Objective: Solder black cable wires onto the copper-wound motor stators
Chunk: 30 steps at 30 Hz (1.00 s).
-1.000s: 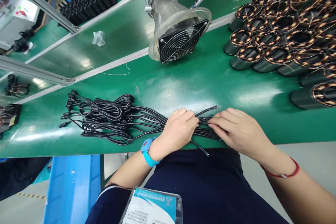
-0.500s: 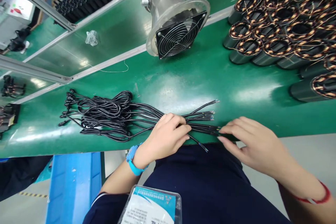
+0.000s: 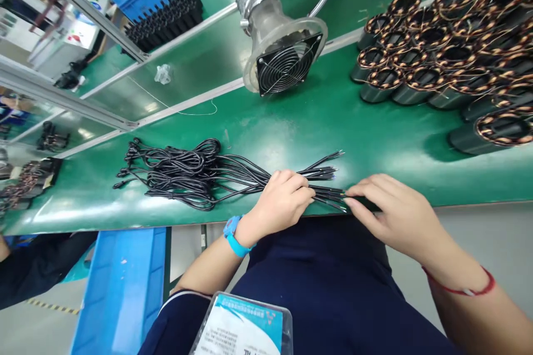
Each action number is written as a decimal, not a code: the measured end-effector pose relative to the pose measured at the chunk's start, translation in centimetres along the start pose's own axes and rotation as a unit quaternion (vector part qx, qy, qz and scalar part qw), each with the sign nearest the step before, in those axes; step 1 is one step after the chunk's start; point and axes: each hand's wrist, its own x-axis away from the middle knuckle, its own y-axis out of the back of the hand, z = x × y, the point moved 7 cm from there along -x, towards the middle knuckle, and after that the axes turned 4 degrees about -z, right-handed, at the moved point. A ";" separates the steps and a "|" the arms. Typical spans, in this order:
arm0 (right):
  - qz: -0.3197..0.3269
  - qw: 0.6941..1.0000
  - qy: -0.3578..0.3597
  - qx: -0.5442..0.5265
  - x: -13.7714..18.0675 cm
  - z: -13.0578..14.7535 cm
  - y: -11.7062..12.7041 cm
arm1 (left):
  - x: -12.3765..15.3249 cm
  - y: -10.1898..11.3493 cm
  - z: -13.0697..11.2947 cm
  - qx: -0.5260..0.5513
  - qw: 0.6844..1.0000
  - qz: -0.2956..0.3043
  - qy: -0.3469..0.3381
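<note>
A bundle of black power cables [image 3: 183, 169] lies coiled on the green bench, with plugs at the left and stripped ends fanning out to the right. My left hand [image 3: 283, 199], with a blue watch on its wrist, is closed over the cables near their free ends and presses them at the bench edge. At the tips, the thumb and fingers of my right hand [image 3: 387, 208] pinch the wire end of one cable, where a little yellow-green shows. Other cable ends [image 3: 327, 173] spread out just behind, apart from the right fingers. My left palm hides part of the bundle.
Many motor stators [image 3: 453, 55] with copper windings stand at the back right. A fan [image 3: 289, 64] on a duct hangs over the bench's rear. Below the left edge is a blue bin [image 3: 120, 288]; a co-worker's dark sleeve [image 3: 45, 266] shows beside it.
The view has shifted slightly. One cable end that stuck out toward me now lies closer to the others. My right thumb and fingers have come together on a wire end.
</note>
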 end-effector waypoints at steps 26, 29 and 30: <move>-0.074 0.987 0.139 -0.013 -2.0 -0.6 -1.7 | 0.0 4.4 2.1 -0.119 0.976 -0.069 0.168; -0.076 0.985 0.154 -0.017 -1.8 -0.1 -1.3 | 4.5 10.7 8.5 -0.177 0.916 -0.091 0.348; -0.075 0.986 0.151 -0.017 -1.7 -0.1 -1.2 | 6.0 12.7 10.6 -0.190 0.900 -0.088 0.382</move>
